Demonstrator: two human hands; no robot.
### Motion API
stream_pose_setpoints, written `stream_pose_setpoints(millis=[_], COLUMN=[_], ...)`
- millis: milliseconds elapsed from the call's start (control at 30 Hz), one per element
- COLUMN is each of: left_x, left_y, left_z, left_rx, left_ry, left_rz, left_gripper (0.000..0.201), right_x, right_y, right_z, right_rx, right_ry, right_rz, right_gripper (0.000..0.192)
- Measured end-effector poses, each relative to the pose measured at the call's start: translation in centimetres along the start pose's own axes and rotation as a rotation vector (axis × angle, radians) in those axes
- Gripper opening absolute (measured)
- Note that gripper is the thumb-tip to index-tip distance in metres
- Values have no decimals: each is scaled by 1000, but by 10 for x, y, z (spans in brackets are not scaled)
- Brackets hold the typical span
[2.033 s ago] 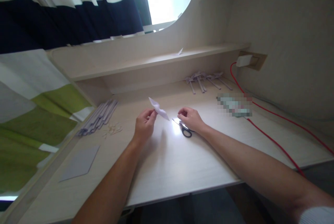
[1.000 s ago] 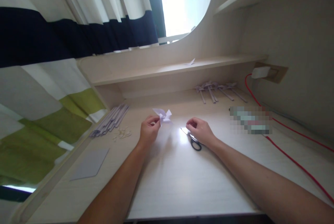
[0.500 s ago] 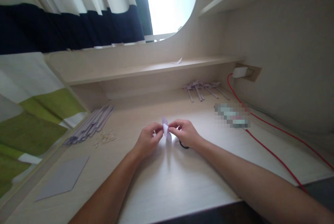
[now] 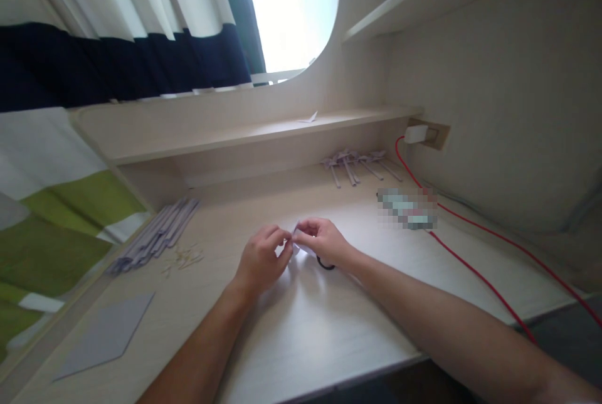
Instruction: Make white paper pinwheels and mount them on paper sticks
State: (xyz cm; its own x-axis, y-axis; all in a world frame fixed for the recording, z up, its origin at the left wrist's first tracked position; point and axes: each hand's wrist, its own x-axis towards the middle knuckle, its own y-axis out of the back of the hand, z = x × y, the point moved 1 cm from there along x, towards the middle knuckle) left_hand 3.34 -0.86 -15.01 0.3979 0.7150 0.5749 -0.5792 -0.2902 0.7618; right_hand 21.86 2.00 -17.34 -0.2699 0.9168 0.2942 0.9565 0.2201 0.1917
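Pale wood-grain table (image 4: pixel 329 329) carries a flat grey paper sheet (image 4: pixel 103 336), w/ a bundle of grey paper strips (image 4: pixel 155 236) behind it. Left hand (image 4: pixel 259 261) & right hand (image 4: pixel 322 241) meet mid-table, fingers pinched together on a small folded white paper piece (image 4: pixel 298 242); black-handled scissors (image 4: pixel 325 263) lie under right hand.
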Motion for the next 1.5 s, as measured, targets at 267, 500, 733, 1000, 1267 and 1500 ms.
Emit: stream_pose_setpoints(millis=[267,500,733,1000,1267,1500], left_x=[-1,0,-1,8,15,1], left_y=[3,2,7,36,112,141], left_z=[5,7,5,-46,-185,-256], left_rx=[80,59,60,199,509,732], left_ry=[-50,-47,23,320,797,950], left_rz=[90,100,119,157,-74,-198], left_gripper=[9,10,18,12,38,40], right_x=[-4,-7,-4,0,2,5], right_y=[1,1,2,7,8,10], right_z=[-15,-14,-13,-8,-9,1], right_rx=[-58,-67,28,103,108,140], right_ry=[78,70,15,-89,-172,-249], right_rz=[24,63,63,127,209,275], right_gripper=[10,16,18,24,28,29])
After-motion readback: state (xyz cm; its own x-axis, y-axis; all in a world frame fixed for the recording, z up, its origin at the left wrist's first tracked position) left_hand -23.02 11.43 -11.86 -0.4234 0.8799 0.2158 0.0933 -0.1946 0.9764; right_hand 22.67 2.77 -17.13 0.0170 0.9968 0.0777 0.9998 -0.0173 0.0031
